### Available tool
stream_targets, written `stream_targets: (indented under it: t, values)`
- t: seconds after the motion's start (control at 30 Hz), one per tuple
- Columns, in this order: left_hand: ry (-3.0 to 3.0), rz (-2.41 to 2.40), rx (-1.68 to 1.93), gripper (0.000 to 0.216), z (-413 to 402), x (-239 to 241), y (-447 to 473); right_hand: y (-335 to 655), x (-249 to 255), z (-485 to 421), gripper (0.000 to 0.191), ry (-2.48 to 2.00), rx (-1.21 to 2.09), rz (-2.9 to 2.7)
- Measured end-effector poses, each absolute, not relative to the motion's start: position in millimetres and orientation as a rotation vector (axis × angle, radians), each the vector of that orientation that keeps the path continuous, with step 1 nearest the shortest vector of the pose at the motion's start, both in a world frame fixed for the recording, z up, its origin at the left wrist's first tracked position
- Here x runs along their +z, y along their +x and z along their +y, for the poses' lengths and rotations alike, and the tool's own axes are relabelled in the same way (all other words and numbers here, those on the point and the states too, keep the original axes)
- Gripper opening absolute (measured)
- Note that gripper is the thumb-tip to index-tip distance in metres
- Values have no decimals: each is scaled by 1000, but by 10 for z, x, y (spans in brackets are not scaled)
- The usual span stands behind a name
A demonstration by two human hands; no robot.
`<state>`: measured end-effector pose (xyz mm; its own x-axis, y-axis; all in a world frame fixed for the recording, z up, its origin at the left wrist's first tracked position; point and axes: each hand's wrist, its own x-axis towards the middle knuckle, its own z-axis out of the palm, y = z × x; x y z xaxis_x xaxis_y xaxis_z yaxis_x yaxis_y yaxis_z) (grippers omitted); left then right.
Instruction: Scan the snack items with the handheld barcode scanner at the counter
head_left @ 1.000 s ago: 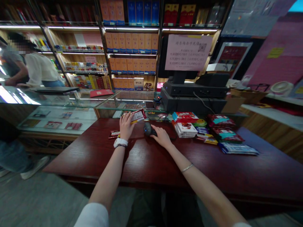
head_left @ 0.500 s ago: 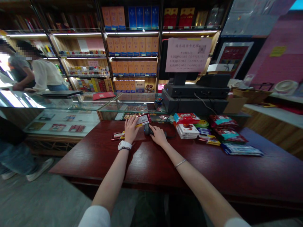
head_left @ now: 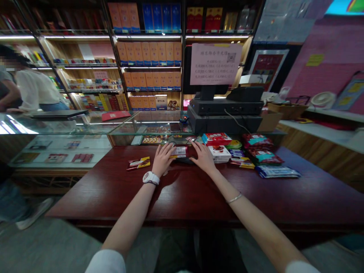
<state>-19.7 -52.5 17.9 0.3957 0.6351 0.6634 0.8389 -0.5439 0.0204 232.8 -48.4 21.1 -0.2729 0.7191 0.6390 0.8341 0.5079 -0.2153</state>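
Observation:
My left hand (head_left: 162, 159), with a white watch on the wrist, grips a small red snack packet (head_left: 179, 152) over the dark red counter (head_left: 182, 193). My right hand (head_left: 203, 156) is at the packet's right end, fingers spread and touching it. A dark scanner lies under the packet, mostly hidden. Left of my left hand lie a red and a yellow packet (head_left: 139, 163). Right of my right hand sits a pile of snack packets (head_left: 244, 151).
A black till with a screen and pink notice (head_left: 218, 64) stands behind the counter. A glass display case (head_left: 85, 129) runs to the left, where a person in a white top (head_left: 36, 91) leans. Shelves of boxes (head_left: 150, 57) fill the back wall.
My left hand has brought the red packet down and rightward over the scanner. My right hand has left the scanner and moved to the packet's right end.

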Motion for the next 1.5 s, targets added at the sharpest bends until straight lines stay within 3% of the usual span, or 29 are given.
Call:
stream_targets:
  t: [0.27, 0.87, 1.17, 1.3, 1.5]
  values:
    - [-2432, -1202, -885, 54, -603, 158, -37, 2577, 47, -529, 87, -1285, -99, -2019]
    - [-2566, -1238, -972, 58, -634, 192, -12, 2422, 261, -735, 81, -919, 426, -1966]
    - [-2482, -1192, -1003, 59, -663, 228, -2, 2321, 228, -720, 67, -987, 144, -1935]
    - [-2501, -1086, -984, 60, -677, 205, 46, 2213, 154, -635, 69, -1067, 33, -2007]
    - [-2537, -1032, -916, 43, -682, 186, 102, 2100, 61, -569, 76, -1165, -25, -2148]
